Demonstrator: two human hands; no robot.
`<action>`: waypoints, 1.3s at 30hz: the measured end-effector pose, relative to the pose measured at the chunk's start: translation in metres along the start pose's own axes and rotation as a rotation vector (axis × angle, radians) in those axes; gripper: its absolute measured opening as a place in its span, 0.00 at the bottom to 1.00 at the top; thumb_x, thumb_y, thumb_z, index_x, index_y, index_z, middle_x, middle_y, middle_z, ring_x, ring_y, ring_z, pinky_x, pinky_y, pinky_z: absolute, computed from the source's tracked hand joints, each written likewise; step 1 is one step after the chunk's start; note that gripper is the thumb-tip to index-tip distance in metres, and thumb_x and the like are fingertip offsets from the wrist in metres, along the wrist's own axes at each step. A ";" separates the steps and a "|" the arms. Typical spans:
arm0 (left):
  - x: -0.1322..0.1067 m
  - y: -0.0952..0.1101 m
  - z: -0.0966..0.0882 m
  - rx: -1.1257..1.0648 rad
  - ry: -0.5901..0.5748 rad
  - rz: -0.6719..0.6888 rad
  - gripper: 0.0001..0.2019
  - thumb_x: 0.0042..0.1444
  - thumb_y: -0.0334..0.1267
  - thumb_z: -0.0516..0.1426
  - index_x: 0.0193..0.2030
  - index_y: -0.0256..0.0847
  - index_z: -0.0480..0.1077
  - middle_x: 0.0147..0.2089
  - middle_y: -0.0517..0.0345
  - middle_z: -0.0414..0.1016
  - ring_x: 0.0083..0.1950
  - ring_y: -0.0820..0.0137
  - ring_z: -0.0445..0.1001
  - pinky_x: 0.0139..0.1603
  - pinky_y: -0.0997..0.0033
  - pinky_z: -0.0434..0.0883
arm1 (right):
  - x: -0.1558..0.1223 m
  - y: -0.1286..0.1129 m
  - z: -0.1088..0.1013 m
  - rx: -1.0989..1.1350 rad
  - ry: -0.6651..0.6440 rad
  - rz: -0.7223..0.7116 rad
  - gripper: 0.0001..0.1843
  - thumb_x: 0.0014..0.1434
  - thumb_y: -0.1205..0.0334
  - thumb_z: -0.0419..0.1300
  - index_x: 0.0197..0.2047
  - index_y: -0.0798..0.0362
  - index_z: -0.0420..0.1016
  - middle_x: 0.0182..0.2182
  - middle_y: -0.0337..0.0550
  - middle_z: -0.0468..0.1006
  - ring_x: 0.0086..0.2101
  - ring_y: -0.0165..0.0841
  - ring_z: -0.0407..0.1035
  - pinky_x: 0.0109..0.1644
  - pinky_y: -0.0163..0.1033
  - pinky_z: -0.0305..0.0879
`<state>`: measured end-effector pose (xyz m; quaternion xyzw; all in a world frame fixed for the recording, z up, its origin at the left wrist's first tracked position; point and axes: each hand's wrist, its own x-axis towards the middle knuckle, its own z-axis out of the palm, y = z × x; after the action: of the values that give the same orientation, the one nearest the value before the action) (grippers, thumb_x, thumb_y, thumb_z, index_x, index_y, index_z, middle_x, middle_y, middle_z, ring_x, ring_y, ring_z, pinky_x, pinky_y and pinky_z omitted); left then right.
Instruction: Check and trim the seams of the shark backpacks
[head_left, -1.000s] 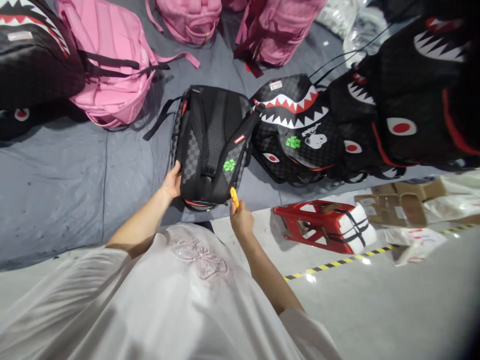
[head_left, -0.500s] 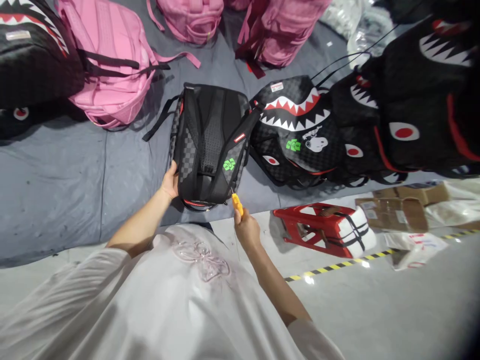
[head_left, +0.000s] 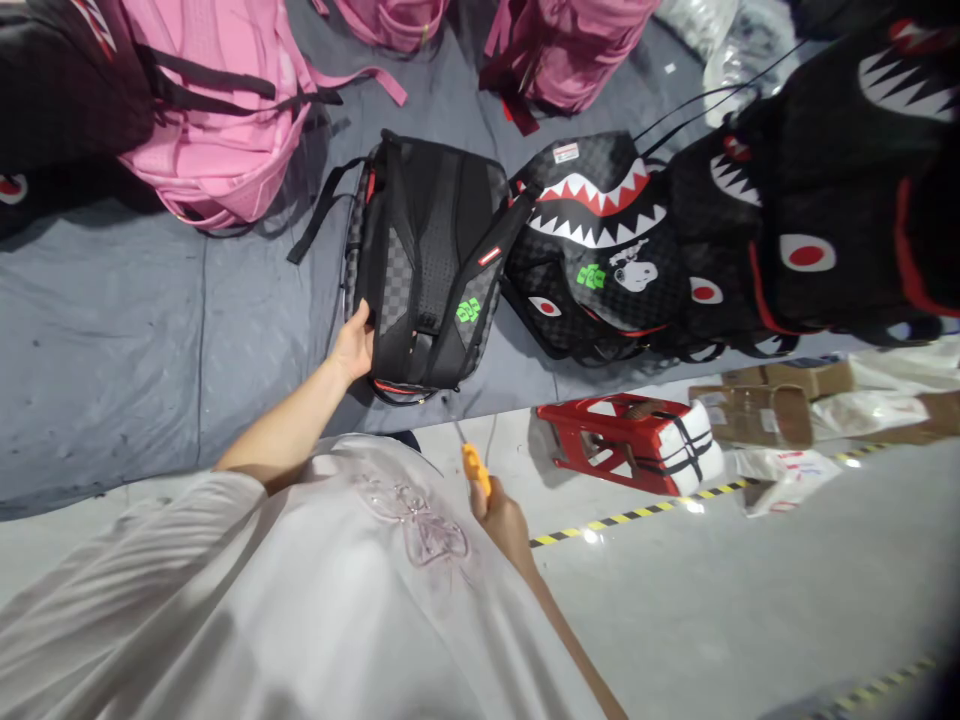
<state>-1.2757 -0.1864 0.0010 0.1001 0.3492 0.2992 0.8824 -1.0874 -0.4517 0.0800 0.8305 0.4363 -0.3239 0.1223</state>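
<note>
A black checkered backpack [head_left: 431,230] lies on the grey-covered table with its straps and padded back facing up. It bears a green patch and a small red label. My left hand [head_left: 354,345] grips its lower left side, the thumb on top and the other fingers partly hidden behind the edge. In my right hand [head_left: 502,515] is a pair of yellow-handled thread snips [head_left: 475,468], its thin metal tip pointing up toward the bag. The snips are apart from the backpack, between its bottom end and my shirt.
Black shark-mouth backpacks [head_left: 592,240] stand in a row to the right. Pink backpacks [head_left: 225,110] lie at the back and left of the grey cloth [head_left: 97,350]. On the floor are a red stool [head_left: 611,445] with a white strapped top and cardboard boxes [head_left: 765,412].
My right hand has drawn the snips back from the backpack's lower right corner toward my body. My left hand still holds the backpack, which now looks turned and tilted slightly.
</note>
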 end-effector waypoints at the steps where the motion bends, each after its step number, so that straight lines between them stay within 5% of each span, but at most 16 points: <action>1: 0.001 0.001 0.003 0.005 -0.010 0.013 0.37 0.65 0.64 0.42 0.59 0.32 0.69 0.45 0.41 0.82 0.54 0.53 0.79 0.59 0.49 0.73 | -0.003 -0.007 0.005 -0.012 -0.042 -0.037 0.17 0.72 0.54 0.43 0.48 0.53 0.69 0.29 0.45 0.79 0.30 0.37 0.72 0.30 0.35 0.51; 4: 0.000 0.003 0.010 0.131 0.025 0.066 0.37 0.65 0.64 0.42 0.59 0.32 0.70 0.46 0.41 0.82 0.55 0.52 0.78 0.60 0.49 0.72 | 0.006 -0.031 0.015 -0.071 -0.055 -0.115 0.15 0.72 0.52 0.47 0.47 0.52 0.69 0.33 0.45 0.81 0.32 0.36 0.75 0.31 0.35 0.52; 7: -0.017 0.001 0.014 0.546 0.219 0.170 0.33 0.64 0.61 0.47 0.61 0.33 0.69 0.53 0.39 0.79 0.61 0.48 0.73 0.63 0.46 0.69 | 0.023 -0.045 0.016 -0.112 -0.005 -0.048 0.17 0.73 0.53 0.46 0.49 0.55 0.68 0.36 0.52 0.82 0.35 0.39 0.77 0.32 0.36 0.53; 10: -0.043 -0.016 0.017 0.902 0.393 0.363 0.36 0.58 0.49 0.60 0.70 0.40 0.58 0.71 0.41 0.61 0.74 0.47 0.54 0.71 0.43 0.56 | 0.027 -0.047 0.016 -0.095 -0.011 0.000 0.18 0.73 0.53 0.45 0.49 0.56 0.69 0.36 0.54 0.82 0.37 0.41 0.77 0.33 0.37 0.55; 13: -0.051 -0.043 0.020 1.526 0.206 0.623 0.44 0.53 0.33 0.63 0.75 0.46 0.49 0.79 0.47 0.36 0.79 0.50 0.31 0.75 0.42 0.39 | 0.024 -0.047 0.021 -0.055 -0.027 -0.011 0.18 0.73 0.51 0.46 0.48 0.54 0.69 0.37 0.51 0.82 0.38 0.40 0.78 0.34 0.36 0.56; 16: -0.028 -0.063 0.020 2.072 -0.090 0.659 0.45 0.50 0.23 0.60 0.75 0.42 0.51 0.79 0.41 0.34 0.78 0.47 0.29 0.74 0.37 0.35 | 0.025 -0.045 0.027 -0.019 -0.014 0.008 0.19 0.73 0.52 0.45 0.49 0.55 0.69 0.37 0.53 0.82 0.37 0.40 0.78 0.34 0.36 0.57; 21: 0.016 -0.066 0.031 1.972 -0.039 0.622 0.42 0.49 0.22 0.57 0.73 0.37 0.55 0.74 0.35 0.54 0.77 0.47 0.44 0.74 0.38 0.40 | 0.035 -0.038 0.033 0.090 0.044 -0.031 0.18 0.72 0.55 0.45 0.45 0.55 0.72 0.35 0.51 0.82 0.35 0.39 0.77 0.33 0.35 0.59; 23: 0.021 -0.058 0.048 1.919 0.004 0.666 0.39 0.49 0.23 0.58 0.71 0.36 0.59 0.68 0.37 0.66 0.73 0.48 0.57 0.74 0.39 0.48 | 0.037 -0.037 0.034 0.147 0.099 -0.062 0.19 0.71 0.55 0.43 0.45 0.55 0.72 0.34 0.50 0.82 0.34 0.39 0.77 0.33 0.36 0.61; 26: 0.018 -0.038 0.084 1.828 0.094 0.761 0.34 0.56 0.28 0.57 0.71 0.40 0.60 0.64 0.44 0.72 0.67 0.54 0.68 0.70 0.48 0.59 | 0.034 -0.034 0.036 0.222 0.210 -0.072 0.23 0.70 0.57 0.39 0.52 0.58 0.70 0.36 0.53 0.82 0.35 0.40 0.76 0.35 0.38 0.64; 31: 0.011 -0.023 0.122 1.086 0.356 0.988 0.21 0.62 0.49 0.57 0.56 0.39 0.73 0.49 0.51 0.81 0.50 0.60 0.79 0.51 0.62 0.76 | 0.034 -0.026 0.036 0.420 0.540 -0.327 0.25 0.65 0.51 0.43 0.53 0.57 0.70 0.34 0.52 0.81 0.32 0.39 0.74 0.37 0.39 0.67; 35: -0.009 -0.060 0.093 1.128 0.370 0.894 0.25 0.64 0.56 0.48 0.45 0.36 0.76 0.33 0.51 0.80 0.35 0.62 0.79 0.37 0.61 0.78 | 0.043 -0.013 0.042 0.541 0.556 -0.366 0.23 0.62 0.47 0.47 0.46 0.54 0.74 0.31 0.48 0.80 0.29 0.38 0.73 0.33 0.38 0.64; 39: -0.062 -0.095 0.049 1.427 0.107 0.693 0.17 0.58 0.54 0.56 0.36 0.45 0.80 0.24 0.57 0.77 0.27 0.64 0.77 0.31 0.62 0.77 | 0.053 0.013 0.060 0.613 0.386 -0.202 0.25 0.59 0.40 0.48 0.42 0.52 0.73 0.25 0.44 0.76 0.23 0.37 0.68 0.28 0.37 0.56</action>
<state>-1.2345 -0.2979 0.0349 0.7298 0.4475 0.2652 0.4436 -1.0809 -0.4544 -0.0009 0.8272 0.4139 -0.2872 -0.2489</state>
